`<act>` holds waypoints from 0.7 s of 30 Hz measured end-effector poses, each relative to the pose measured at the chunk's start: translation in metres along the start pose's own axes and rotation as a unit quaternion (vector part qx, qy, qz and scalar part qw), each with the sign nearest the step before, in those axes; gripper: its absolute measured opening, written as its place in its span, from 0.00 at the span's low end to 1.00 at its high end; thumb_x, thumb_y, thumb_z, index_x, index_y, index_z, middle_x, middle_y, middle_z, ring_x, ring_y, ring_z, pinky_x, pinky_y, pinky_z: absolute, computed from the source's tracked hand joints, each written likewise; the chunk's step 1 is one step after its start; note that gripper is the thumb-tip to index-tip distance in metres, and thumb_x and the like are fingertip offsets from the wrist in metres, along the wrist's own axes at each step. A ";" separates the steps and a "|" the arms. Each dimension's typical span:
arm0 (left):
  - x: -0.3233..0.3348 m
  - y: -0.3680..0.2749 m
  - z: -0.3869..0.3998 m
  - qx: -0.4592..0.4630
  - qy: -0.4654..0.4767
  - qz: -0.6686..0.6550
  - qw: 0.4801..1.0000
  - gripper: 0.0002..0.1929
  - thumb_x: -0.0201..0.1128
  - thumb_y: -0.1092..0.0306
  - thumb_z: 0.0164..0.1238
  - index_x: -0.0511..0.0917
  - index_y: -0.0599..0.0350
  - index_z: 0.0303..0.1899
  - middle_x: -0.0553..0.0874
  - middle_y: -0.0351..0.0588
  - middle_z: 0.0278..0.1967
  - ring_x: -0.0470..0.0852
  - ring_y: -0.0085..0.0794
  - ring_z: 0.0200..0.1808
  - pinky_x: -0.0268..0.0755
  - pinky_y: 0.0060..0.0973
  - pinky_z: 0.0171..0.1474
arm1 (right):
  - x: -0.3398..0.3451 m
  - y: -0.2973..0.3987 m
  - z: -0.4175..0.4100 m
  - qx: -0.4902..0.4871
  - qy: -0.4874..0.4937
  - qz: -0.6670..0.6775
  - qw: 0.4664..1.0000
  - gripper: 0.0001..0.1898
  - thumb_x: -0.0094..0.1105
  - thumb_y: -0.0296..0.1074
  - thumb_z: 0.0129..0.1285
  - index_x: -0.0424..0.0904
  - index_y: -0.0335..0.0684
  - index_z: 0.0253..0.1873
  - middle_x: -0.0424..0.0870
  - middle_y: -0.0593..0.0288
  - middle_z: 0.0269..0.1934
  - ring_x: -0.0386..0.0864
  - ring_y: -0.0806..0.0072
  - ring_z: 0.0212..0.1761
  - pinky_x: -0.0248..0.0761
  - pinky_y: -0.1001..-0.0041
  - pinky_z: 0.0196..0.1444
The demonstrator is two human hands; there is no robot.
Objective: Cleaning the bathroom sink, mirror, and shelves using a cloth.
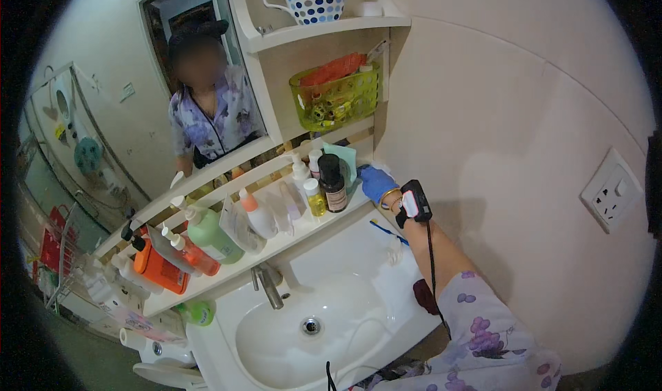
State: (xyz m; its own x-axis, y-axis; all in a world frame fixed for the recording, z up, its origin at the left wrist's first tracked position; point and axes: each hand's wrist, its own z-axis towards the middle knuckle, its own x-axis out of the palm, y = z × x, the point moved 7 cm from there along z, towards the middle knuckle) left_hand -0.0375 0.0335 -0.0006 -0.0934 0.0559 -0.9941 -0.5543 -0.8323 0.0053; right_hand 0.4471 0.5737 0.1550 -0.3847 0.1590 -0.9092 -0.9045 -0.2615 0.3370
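Note:
My right hand (378,183), in a blue glove, reaches to the far right end of the white shelf (269,256) above the washbasin. Its fingers point into the corner by the wall, and something white shows just behind them. Whether they grip it is not visible. Right beside the hand are a light green packet (345,158) and a dark bottle with a black cap (332,183). A small bottle of yellow liquid (315,197) stands close by. My left hand is out of view.
Several pump bottles, including a green one (213,236), line the shelf. Below are a metal faucet (269,287) and a white basin (279,334). A blue toothbrush (388,231) and a dark red cloth (425,297) lie on its rim. A green basket (339,99) sits above.

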 end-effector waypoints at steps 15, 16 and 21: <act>-0.011 -0.012 0.000 0.017 0.039 0.012 0.999 0.25 0.38 0.52 0.67 0.62 0.51 0.63 0.59 0.49 0.67 0.58 0.47 0.66 0.52 0.55 0.60 | -0.017 0.043 -0.106 -0.058 0.076 0.164 0.982 0.18 0.49 0.23 0.53 0.79 0.44 0.49 0.81 0.50 0.40 0.78 0.58 0.44 0.70 0.67 0.50; -0.010 -0.013 0.000 0.013 0.039 0.008 0.999 0.25 0.38 0.53 0.68 0.62 0.51 0.63 0.59 0.49 0.67 0.57 0.47 0.66 0.52 0.55 0.60 | -0.026 0.028 -0.105 -0.036 0.010 0.203 0.978 0.17 0.47 0.23 0.54 0.80 0.44 0.48 0.82 0.50 0.38 0.79 0.58 0.42 0.71 0.68 0.48; -0.001 0.001 -0.001 -0.001 0.048 0.014 0.999 0.25 0.38 0.53 0.68 0.61 0.50 0.64 0.58 0.49 0.67 0.56 0.47 0.67 0.50 0.54 0.61 | -0.078 0.019 -0.079 0.075 -0.159 0.254 0.951 0.15 0.46 0.25 0.54 0.80 0.39 0.44 0.81 0.48 0.39 0.78 0.56 0.43 0.71 0.64 0.48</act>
State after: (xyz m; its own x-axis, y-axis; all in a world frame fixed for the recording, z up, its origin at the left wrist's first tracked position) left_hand -0.0368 0.0322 0.0006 -0.0286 -0.0213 -0.9994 -0.5505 -0.8342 0.0336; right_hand 0.4749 0.4813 0.2131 -0.7940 0.3340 -0.5079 -0.5937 -0.2460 0.7662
